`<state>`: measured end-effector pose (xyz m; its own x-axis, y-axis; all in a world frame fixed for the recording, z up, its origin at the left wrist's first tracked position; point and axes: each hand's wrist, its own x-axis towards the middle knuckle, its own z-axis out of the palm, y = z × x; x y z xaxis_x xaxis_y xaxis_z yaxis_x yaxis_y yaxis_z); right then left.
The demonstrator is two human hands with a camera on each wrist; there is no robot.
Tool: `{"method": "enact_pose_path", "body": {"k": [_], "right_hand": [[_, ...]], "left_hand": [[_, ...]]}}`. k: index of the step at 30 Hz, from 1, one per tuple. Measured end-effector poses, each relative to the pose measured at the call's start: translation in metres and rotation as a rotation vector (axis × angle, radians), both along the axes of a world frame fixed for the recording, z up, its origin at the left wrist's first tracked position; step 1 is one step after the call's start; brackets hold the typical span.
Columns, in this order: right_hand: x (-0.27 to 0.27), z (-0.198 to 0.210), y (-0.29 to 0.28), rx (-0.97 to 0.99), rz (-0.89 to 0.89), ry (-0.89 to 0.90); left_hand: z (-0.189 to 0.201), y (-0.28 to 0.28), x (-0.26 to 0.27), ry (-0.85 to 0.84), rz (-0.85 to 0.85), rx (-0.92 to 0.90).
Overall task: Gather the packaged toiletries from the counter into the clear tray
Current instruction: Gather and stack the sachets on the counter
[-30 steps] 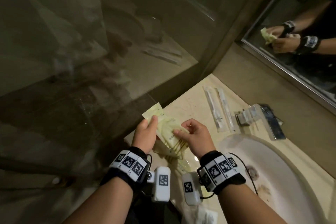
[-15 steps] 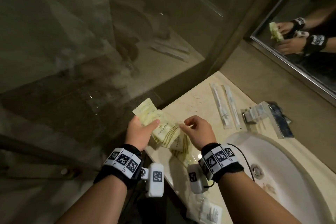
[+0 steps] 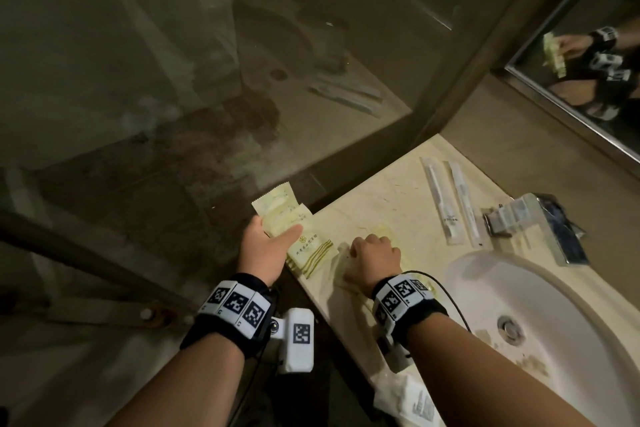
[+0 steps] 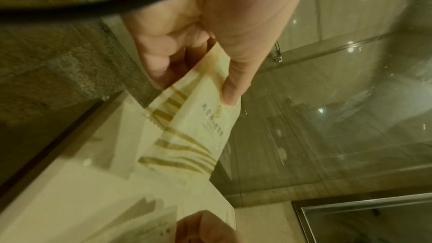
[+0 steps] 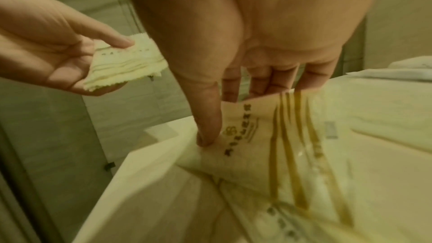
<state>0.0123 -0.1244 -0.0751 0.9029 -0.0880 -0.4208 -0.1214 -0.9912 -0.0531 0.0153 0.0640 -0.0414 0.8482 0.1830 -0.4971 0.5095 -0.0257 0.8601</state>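
Since the earlier frame the right hand [image 3: 374,262] has dropped from the fanned stack down onto the beige marble counter [image 3: 398,198], where its thumb and fingers pinch a pale yellow sachet with gold stripes [image 5: 261,136] lying on other loose sachets at the counter's front edge. Beside it, the left hand [image 3: 266,250] grips a stack of pale yellow packets [image 3: 294,229] between thumb and curled fingers, held out just past the counter's left edge. Two long clear-wrapped toothbrush packets [image 3: 446,201] lie side by side farther back, well apart from both hands. Near the chrome tap [image 3: 502,222] sits a clear tray [image 3: 550,236] with dark packets in it. A white basin [image 3: 554,322] fills the right, and a white wrapped packet [image 3: 412,399] lies at the near edge.
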Motion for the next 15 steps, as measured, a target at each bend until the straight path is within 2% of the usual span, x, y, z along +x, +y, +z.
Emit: {"method": "enact_pose_path", "body": {"k": [2, 4, 10, 13, 15], "right_hand": [[-0.001, 0.005, -0.003, 0.093, -0.086, -0.032], [-0.003, 0.016, -0.01, 0.267, -0.247, -0.097], [-0.009, 0.06, -0.049, 0.775, -0.608, -0.456], [-0.021, 0.081, -0.057, 1.081, -0.634, -0.439], [-0.03, 0.09, -0.058, 1.137, -0.577, -0.385]], "left_hand": [[-0.002, 0.0, 0.002, 0.006, 0.01, -0.003], [-0.008, -0.002, 0.004, 0.018, 0.002, -0.011], [-0.046, -0.027, 0.02, 0.034, -0.052, -0.055], [-0.026, -0.05, 0.02, 0.03, -0.139, -0.048], [-0.017, -0.067, 0.018, 0.018, -0.194, -0.075]]}}
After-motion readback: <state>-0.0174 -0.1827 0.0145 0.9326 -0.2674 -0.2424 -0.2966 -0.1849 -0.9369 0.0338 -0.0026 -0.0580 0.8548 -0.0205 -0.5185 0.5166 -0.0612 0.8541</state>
